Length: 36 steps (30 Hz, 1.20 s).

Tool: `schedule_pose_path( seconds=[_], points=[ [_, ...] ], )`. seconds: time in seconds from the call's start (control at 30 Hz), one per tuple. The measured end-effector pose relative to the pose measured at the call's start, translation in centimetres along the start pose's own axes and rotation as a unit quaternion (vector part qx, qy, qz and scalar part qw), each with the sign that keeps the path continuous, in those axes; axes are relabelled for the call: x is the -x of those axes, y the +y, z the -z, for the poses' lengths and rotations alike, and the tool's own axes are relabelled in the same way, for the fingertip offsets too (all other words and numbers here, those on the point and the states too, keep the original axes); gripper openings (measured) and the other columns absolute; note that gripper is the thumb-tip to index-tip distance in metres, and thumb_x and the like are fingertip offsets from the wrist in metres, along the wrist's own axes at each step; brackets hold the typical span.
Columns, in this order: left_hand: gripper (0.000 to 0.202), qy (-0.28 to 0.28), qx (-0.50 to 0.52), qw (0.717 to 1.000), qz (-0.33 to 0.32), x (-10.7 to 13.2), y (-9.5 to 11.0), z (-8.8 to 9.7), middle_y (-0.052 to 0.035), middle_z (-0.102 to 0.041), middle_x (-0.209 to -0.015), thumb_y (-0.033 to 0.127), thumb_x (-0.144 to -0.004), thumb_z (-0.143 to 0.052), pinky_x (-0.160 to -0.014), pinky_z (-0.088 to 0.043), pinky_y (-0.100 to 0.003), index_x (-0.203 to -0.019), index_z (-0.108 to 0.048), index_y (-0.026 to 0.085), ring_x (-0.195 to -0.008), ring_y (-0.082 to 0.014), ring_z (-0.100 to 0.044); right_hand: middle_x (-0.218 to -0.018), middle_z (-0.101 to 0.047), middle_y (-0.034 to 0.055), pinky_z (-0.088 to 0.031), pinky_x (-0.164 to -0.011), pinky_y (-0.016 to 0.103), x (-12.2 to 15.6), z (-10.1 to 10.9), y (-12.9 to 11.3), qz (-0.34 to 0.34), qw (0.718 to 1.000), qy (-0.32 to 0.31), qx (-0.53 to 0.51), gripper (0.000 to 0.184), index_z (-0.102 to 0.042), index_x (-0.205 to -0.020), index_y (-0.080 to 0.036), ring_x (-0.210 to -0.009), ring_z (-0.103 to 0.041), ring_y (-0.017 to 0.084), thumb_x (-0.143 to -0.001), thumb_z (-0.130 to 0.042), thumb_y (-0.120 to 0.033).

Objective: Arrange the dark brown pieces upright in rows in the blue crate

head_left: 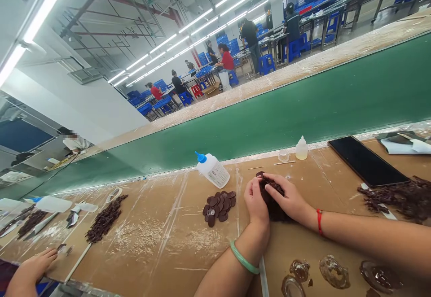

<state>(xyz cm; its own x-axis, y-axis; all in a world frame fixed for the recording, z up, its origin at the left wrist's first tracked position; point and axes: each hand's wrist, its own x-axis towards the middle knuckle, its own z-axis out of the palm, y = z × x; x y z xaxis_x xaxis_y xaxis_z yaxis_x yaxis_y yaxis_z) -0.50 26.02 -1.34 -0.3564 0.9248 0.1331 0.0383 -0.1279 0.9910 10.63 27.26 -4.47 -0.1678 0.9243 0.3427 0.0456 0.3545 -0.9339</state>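
Dark pieces (272, 205) between both hands (256, 200) (289, 196), near green belt (269, 122).

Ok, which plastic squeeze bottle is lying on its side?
The white one with the blue nozzle; the small translucent bottle to its right stands upright.

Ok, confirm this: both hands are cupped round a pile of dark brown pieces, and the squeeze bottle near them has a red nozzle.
Not right: the nozzle of the white squeeze bottle is blue, not red, as the head view shows. The left hand and right hand are cupped round the pile of dark brown pieces.
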Motion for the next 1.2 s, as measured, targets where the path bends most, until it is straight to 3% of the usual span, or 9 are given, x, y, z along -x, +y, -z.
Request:
schedule_pose_path(
  seconds=[0.13, 0.27, 0.43, 0.7, 0.97, 1.1, 1.2],
  points=[
    [0.032, 0.058, 0.049, 0.997, 0.034, 0.2, 0.2, -0.2, -0.011, -0.073, -0.096, 0.038, -0.086, -0.051, -0.086, -0.054, -0.037, -0.084, -0.072, 0.013, -0.095, -0.0255, -0.068, -0.124, -0.063, 0.0109, -0.044, -0.105, 0.048, -0.3, -1.9, 0.1, -0.049, 0.994, 0.055, -0.077, 0.038, -0.062, -0.118, -0.022, -0.118, -0.057, 0.029, -0.095, -0.051, -0.051],
    [0.027, 0.096, 0.074, 0.992, 0.046, 0.8, 0.9, -0.6, -0.0098, -0.073, -0.095, 0.034, -0.081, -0.055, -0.086, -0.054, -0.037, -0.077, -0.074, 0.015, -0.096, -0.0263, -0.068, -0.114, -0.066, 0.0111, -0.046, -0.101, 0.05, -0.6, -2.3, -0.4, -0.077, 0.985, 0.055, -0.142, 0.036, -0.066, -0.108, -0.021, -0.11, -0.06, 0.029, -0.09, -0.059, -0.052],
    [0.021, 0.108, 0.116, 0.986, 0.059, 0.2, 2.6, -2.4, -0.008, -0.072, -0.078, 0.032, -0.071, -0.063, -0.073, -0.053, -0.033, -0.072, -0.073, 0.014, -0.079, -0.0237, -0.067, -0.099, -0.068, 0.0076, -0.049, -0.093, 0.046, -2.3, -1.2, -2.0, -0.091, 0.977, 0.046, -0.186, 0.036, -0.066, -0.097, -0.015, -0.097, -0.064, 0.023, -0.089, -0.065, -0.05],
    [0.02, 0.088, 0.212, 0.971, 0.073, -2.3, 6.4, -5.8, -0.0018, -0.067, -0.075, 0.032, -0.065, -0.066, -0.068, -0.047, -0.025, -0.072, -0.07, 0.013, -0.071, -0.0154, -0.062, -0.096, -0.066, 0.0047, -0.051, -0.085, 0.037, -5.9, 1.5, -6.0, -0.088, 0.974, 0.07, -0.194, 0.019, -0.066, -0.095, -0.014, -0.089, -0.063, 0.019, -0.093, -0.065, -0.033],
    [0.01, -0.017, 0.24, 0.969, 0.05, 0.6, 12.9, -10.9, 0.0, -0.063, -0.071, 0.023, -0.07, -0.065, -0.065, -0.044, -0.024, -0.072, -0.066, 0.012, -0.066, -0.0134, -0.06, -0.09, -0.066, 0.0024, -0.05, -0.081, 0.034, -4.5, 7.6, -12.0, -0.023, 0.966, 0.169, -0.196, 0.02, -0.066, -0.09, -0.016, -0.087, -0.061, 0.019, -0.08, -0.064, -0.034],
    [0.009, -0.091, 0.244, 0.964, 0.046, 4.6, 15.8, -14.5, 0.0021, -0.059, -0.065, 0.016, -0.074, -0.061, -0.059, -0.041, -0.022, -0.066, -0.062, 0.013, -0.059, -0.0106, -0.055, -0.085, -0.066, 0.0012, -0.049, -0.076, 0.031, -1.2, 12.0, -15.0, 0.011, 0.954, 0.237, -0.182, 0.023, -0.067, -0.087, -0.017, -0.083, -0.06, 0.019, -0.075, -0.064, -0.037],
    [0.014, -0.165, 0.248, 0.954, 0.041, 9.0, 18.3, -17.7, 0.0016, -0.06, -0.067, 0.011, -0.079, -0.056, -0.061, -0.042, -0.022, -0.067, -0.062, 0.013, -0.061, -0.0108, -0.056, -0.085, -0.065, 0.0, -0.048, -0.077, 0.028, 2.4, 16.1, -17.8, 0.048, 0.938, 0.306, -0.156, 0.02, -0.065, -0.085, -0.018, -0.085, -0.06, 0.018, -0.075, -0.063, -0.035]
  ],
)
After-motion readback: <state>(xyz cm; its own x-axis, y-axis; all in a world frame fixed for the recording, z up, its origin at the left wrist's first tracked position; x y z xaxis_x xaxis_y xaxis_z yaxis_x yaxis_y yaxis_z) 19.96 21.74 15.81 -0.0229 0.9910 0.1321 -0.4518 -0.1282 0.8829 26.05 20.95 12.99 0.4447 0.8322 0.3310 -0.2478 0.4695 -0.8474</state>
